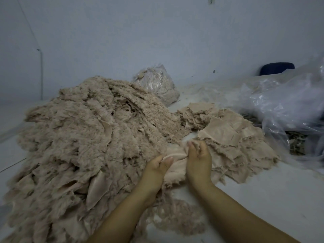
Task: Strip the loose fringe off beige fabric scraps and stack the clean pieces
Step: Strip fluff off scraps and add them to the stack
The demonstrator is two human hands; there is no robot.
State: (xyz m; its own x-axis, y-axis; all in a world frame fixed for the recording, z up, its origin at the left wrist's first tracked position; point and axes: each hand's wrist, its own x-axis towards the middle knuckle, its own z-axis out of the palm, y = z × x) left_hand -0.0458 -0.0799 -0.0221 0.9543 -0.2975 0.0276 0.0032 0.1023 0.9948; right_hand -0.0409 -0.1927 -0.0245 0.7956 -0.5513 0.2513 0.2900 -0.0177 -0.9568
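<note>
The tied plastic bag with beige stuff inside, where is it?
In the head view the tied bag sits at the back near the wall, just behind the right end of the big fringed scrap heap and farther back than the stack of clean pieces.

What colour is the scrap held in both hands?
Plain pale beige scrap, no pattern; seen in the head view.

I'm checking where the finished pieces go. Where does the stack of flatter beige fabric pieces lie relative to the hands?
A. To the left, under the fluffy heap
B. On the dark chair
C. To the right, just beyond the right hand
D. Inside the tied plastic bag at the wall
C: the flat stacked pieces lie right of the right hand, while the big fringed heap fills the left.
</note>
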